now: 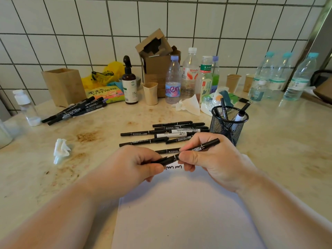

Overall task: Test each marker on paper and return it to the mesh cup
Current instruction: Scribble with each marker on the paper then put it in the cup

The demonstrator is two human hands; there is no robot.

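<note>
Marker [195,150] sits slanted over the top edge of the paper [179,212], its barrel pinched by the right hand [213,164] while the left hand [136,166] closes on the cap end at about 8 o'clock. Best to keep the barrel steady and move the cap straight along its axis, probably seating it fully before the drop. Scribbles [173,167] lie just beneath. Mesh cup [229,123] stands at 2 o'clock, holding a few markers. Loose markers [161,133] at 12 o'clock crowd the direct path, so lift over them
</note>
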